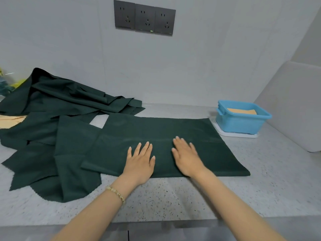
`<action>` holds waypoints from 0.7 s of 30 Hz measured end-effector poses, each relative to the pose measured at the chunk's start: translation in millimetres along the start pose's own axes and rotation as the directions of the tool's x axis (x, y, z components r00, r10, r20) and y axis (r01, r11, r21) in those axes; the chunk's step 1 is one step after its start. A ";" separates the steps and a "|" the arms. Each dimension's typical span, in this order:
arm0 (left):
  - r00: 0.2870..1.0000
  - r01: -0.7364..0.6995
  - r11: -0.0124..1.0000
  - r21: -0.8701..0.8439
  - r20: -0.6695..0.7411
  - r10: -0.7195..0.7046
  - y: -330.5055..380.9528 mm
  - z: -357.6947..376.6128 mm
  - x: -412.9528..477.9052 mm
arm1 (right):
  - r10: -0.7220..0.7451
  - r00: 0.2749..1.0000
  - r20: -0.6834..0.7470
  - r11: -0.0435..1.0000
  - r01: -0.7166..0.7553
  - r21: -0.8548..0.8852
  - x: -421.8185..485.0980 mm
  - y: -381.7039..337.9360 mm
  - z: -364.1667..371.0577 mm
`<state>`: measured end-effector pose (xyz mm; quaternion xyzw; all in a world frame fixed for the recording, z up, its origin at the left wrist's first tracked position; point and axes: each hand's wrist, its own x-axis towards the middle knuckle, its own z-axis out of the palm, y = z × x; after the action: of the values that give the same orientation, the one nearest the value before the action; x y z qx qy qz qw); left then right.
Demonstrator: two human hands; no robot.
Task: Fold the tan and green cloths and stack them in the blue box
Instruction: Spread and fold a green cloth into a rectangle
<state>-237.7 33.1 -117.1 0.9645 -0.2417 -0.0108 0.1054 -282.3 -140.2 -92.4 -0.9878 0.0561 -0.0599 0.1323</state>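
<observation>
Two hands: left hand (139, 160) and right hand (186, 157) side by side, each grip spread, fingers straight, palms pressing one folded green cloth (156, 133) mid desk (173, 197). Heap of loose green cloths (60, 94) left, count unclear. Tan cloth edge (10, 120) peeks out beneath, far left. One blue box (243, 122) far right on white tray (238, 135), one folded tan cloth (242, 111) inside. Three wall sockets (145, 18).

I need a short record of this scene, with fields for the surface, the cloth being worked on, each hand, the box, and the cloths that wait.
surface: speckled countertop
cloth in work: folded green cloth, flat, a long rectangle
left hand: flat on the folded green cloth, fingers straight
right hand: flat on the same cloth, fingers straight
blue box: far right, on a white tray; folded tan cloth inside
waiting: green cloth pile at left, loose tan cloth partly under it
</observation>
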 end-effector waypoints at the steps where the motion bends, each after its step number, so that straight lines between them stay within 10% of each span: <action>1: 1.000 -0.002 1.000 0.003 -0.004 0.002 -0.5 0.2 -0.3 | -0.032 0.999 0.013 0.999 0.032 0.003 1.5 -11.9 7.2; 21: 0.977 0.211 0.977 0.017 -0.022 -0.211 -88.2 -19.9 10.1 | -0.027 0.997 0.078 0.998 0.031 -0.054 4.4 -19.5 29.8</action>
<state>-186.4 108.3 -115.8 0.9858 -0.1371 -0.0099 0.0968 -272.1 -114.5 -115.3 -0.9934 0.0382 -0.0221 0.1060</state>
